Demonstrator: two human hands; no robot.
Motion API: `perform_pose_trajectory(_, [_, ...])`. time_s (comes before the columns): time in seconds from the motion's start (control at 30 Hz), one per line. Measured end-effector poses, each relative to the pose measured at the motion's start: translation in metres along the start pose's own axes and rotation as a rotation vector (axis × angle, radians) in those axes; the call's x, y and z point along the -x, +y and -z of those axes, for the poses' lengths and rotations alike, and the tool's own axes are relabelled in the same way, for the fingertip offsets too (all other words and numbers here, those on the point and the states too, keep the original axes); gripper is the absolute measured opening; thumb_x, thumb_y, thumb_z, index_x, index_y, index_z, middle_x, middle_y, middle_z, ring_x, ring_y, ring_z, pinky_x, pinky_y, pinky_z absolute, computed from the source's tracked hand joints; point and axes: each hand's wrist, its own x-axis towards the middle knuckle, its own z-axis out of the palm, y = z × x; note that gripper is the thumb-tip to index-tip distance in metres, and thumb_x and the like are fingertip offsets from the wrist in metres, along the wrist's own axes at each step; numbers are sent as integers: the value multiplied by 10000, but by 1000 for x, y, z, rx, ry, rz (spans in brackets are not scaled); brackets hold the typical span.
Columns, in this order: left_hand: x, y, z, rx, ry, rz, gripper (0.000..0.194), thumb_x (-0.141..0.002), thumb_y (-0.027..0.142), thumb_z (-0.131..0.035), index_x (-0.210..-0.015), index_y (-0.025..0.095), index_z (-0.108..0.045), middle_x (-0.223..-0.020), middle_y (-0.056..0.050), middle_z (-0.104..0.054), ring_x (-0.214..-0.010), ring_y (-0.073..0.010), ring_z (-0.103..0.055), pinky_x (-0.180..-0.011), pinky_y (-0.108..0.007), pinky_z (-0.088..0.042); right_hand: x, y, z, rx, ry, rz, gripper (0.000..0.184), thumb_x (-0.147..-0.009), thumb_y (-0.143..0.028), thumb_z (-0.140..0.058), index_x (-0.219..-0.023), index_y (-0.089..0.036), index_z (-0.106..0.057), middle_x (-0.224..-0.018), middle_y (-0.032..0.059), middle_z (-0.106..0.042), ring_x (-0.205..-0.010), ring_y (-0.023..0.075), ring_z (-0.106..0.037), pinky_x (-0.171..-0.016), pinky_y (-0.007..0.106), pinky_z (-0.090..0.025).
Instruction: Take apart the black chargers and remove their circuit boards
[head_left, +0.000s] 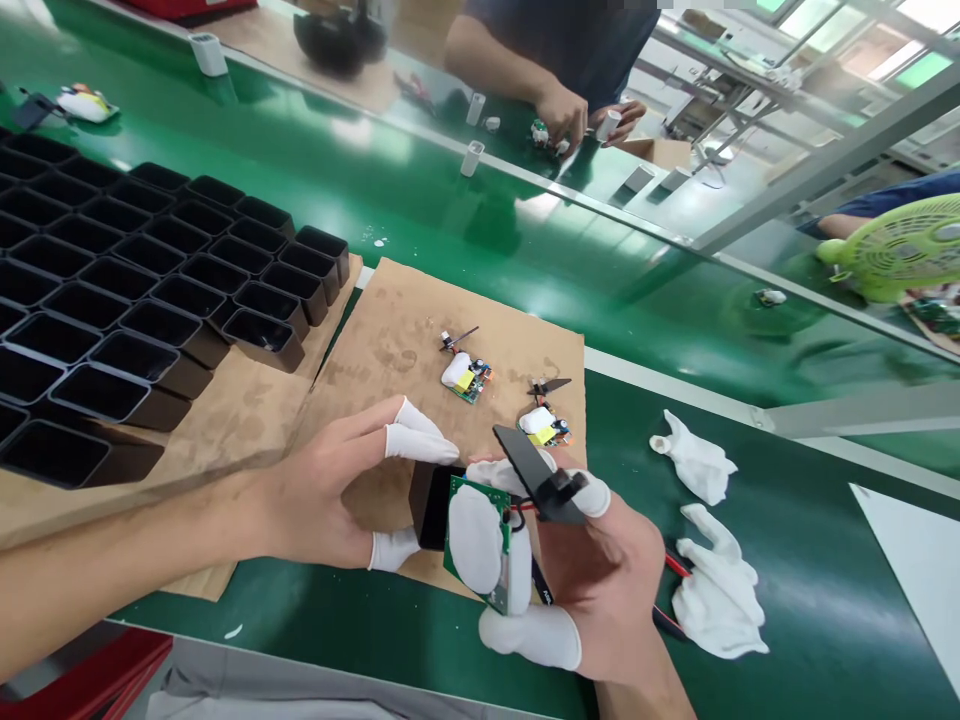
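Note:
My left hand, with white finger cots on some fingers, is closed around a black plastic case, its opening turned towards the right. My right hand, also in finger cots, grips a green circuit board with a white pad on its face. A flat black end piece, wired to the board, is held by the same hand. The board's left edge is right at the mouth of the case; whether any of it is inside, I cannot tell.
Two more circuit boards lie on the cardboard. Rows of black cases stand at the left. White gloves cover a red-handled tool at the right. Across the bench, a co-worker's hands handle a white part. A green fan stands far right.

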Motion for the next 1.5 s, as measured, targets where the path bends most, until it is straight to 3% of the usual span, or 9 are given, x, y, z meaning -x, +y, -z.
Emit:
perform_pose_trajectory(0.17, [0,-3,0,11,19,-7,804,-821,245,-995,-1542,312,-646,-1171,-138,-805,-973,-339,-813,-781,-496,-735,-3,2,3,-32,-65,100,657,-601,-285,-1165,-1170,-365,-848,-1035,40,-871,-809,318,-795,-776,474,-705])
perform_pose_trajectory(0.33, [0,-3,0,23,18,-7,785,-833,243,-993,-1535,307,-645,-1170,-133,-811,-959,-321,-814,-787,-489,-742,-6,-1,-1,-7,-40,96,623,-606,-317,-1171,-1148,-346,-864,-1088,50,-887,-808,315,-801,-726,452,-691])
perform_pose_trajectory(0.53, [-1,-3,0,7,31,-10,771,-826,221,-980,-1521,297,-657,-1170,-137,-822,-956,-327,-816,-784,-495,-743,-8,-1,-2,11,-64,139,724,-644,-294,-1161,-1302,-346,-862,-1101,57,-892,-860,320,-834,-742,442,-715])
perform_pose_trajectory(0.77, [1,-5,0,8,28,-12,775,-798,182,-993,-1496,254,-666,-1171,-131,-817,-987,-292,-816,-841,-435,-728,-4,4,0,41,-57,140,738,-663,-293,-1151,-1337,-356,-857,-1122,76,-890,-897,337,-849,-740,441,-729])
perform_pose_trajectory(0.9, [0,-5,1,-9,25,-4,766,-777,132,-969,-1469,255,-662,-1197,-120,-824,-984,-273,-804,-850,-401,-713,-1,5,2,-12,27,160,783,-650,-322,-1157,-1367,-326,-844,-1193,108,-889,-925,360,-868,-844,510,-757])
perform_pose_trajectory(1.0, [-1,-6,3,-21,27,6,742,-771,144,-970,-1447,247,-680,-1166,-112,-809,-988,-272,-803,-850,-394,-712,-1,1,6,-108,101,134,756,-723,-428,-1118,-1413,-302,-836,-1210,132,-896,-1010,422,-887,-933,600,-753])
perform_pose_trajectory(1.13, [0,-4,3,-8,24,-6,726,-792,147,-956,-1456,243,-679,-1174,-115,-804,-1003,-266,-805,-857,-384,-715,-1,-2,8,-159,84,59,706,-743,-466,-1103,-1382,-302,-852,-1170,131,-903,-1019,439,-889,-955,640,-744])
perform_pose_trajectory(1.3, [-1,-2,1,-13,22,1,723,-810,132,-949,-1467,240,-668,-1206,-125,-814,-1017,-271,-812,-875,-398,-718,4,5,4,-98,19,29,790,-689,-458,-1134,-1397,-285,-830,-967,80,-878,-985,395,-871,-920,583,-758])
perform_pose_trajectory(1.5, [-1,-3,1,13,26,-29,708,-843,155,-948,-1487,243,-667,-1200,-128,-819,-1016,-270,-821,-858,-389,-727,1,10,5,50,-8,73,771,-634,-443,-1159,-1320,-287,-844,-1090,109,-884,-1039,388,-849,-882,506,-749])
